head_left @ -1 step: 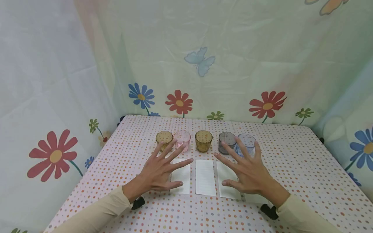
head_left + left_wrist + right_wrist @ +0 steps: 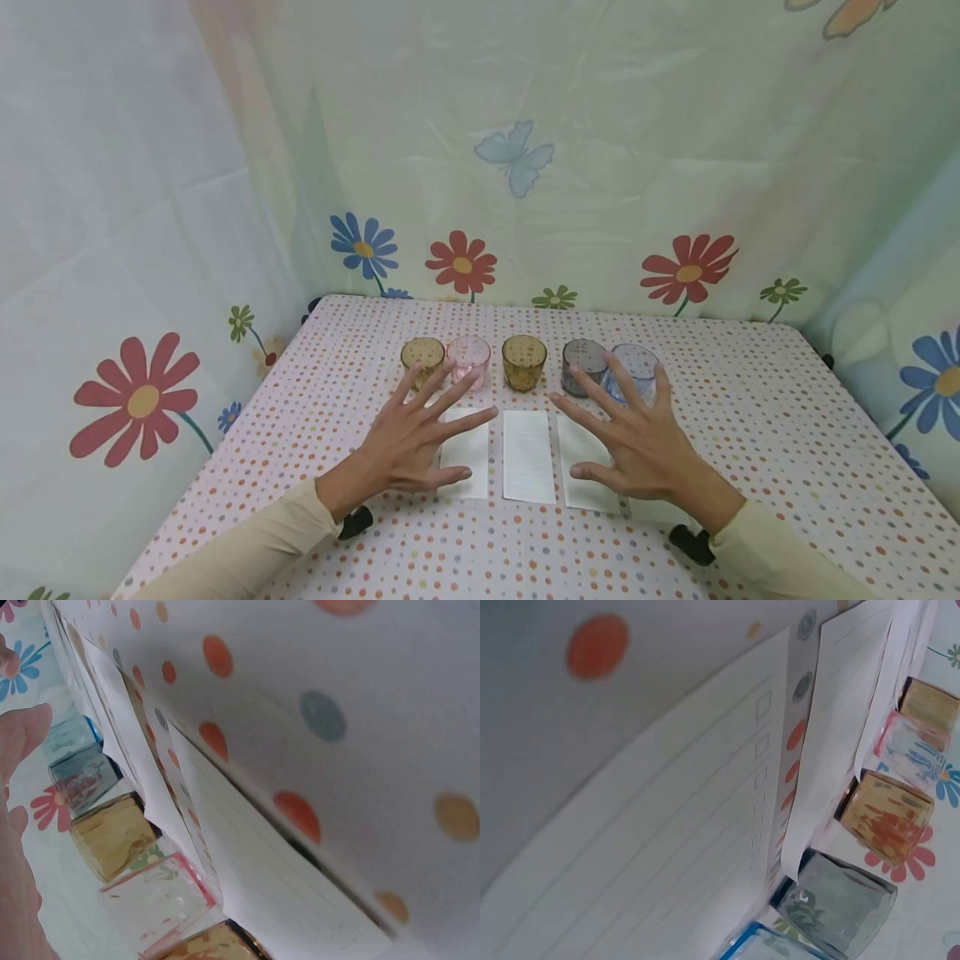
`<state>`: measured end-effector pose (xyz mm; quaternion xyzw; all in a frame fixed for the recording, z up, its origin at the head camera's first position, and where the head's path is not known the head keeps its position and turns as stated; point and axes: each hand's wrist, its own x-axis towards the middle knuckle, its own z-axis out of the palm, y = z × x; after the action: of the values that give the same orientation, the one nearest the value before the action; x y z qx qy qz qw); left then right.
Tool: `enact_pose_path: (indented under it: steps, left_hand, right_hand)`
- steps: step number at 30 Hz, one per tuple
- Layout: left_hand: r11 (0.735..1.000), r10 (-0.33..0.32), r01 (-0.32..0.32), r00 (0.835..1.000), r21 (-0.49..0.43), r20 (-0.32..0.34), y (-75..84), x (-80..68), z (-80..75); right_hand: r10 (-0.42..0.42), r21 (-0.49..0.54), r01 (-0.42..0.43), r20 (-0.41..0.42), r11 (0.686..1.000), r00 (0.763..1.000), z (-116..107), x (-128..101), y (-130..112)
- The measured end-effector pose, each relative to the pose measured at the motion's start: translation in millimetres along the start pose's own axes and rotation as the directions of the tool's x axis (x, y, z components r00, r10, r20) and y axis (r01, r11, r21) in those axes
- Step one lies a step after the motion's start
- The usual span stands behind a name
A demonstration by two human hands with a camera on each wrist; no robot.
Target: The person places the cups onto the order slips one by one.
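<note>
Both hands hover palm down with fingers spread, holding nothing. My left hand (image 2: 412, 442) overlaps the left white paper sheet (image 2: 471, 454), its fingertips in front of an amber glass (image 2: 422, 352) and a pink glass (image 2: 468, 350). Over the right-hand sheets, my right hand (image 2: 648, 450) points its fingers towards a grey glass (image 2: 585, 357) and a clear blue glass (image 2: 637, 358). Between the hands stand a second amber glass (image 2: 523, 367) and a fully visible sheet (image 2: 528, 458). Lines and small printed boxes show on a paper sheet (image 2: 255, 862) (image 2: 705, 795) in the wrist views.
A dotted cloth covers the table (image 2: 450, 550). Behind it hangs a flowered curtain (image 2: 600, 208), with more curtain at both sides. The glasses stand in a row beyond the sheets; the grey and blue ones are close together. Dark wrist straps (image 2: 355, 523) show at the sleeves.
</note>
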<state>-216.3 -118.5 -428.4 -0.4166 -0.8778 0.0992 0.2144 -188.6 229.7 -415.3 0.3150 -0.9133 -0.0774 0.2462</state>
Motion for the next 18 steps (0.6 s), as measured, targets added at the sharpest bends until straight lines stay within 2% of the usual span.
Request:
enact_pose_path:
  steps: [7, 13, 18]
  left_hand:
    - [1.0, -0.002, 0.002, 1.0, 0.024, -0.021, 0.6, -0.4, -3.4]
    - [0.999, -0.054, 0.054, 0.998, -0.001, -0.024, -1.6, -4.0, -6.5]
    - [0.994, -0.111, 0.111, 0.994, -0.013, -0.022, -7.9, -4.1, -10.5]
  right_hand:
    - [-0.009, 0.006, 0.009, -0.01, 1.0, 1.0, -4.4, 2.8, -1.3]
    - [-0.01, 0.019, 0.01, -0.019, 1.0, 1.0, -7.7, 11.6, -1.8]
    - [-0.024, 0.026, 0.024, -0.022, 0.999, 0.999, -5.7, 27.6, -5.8]
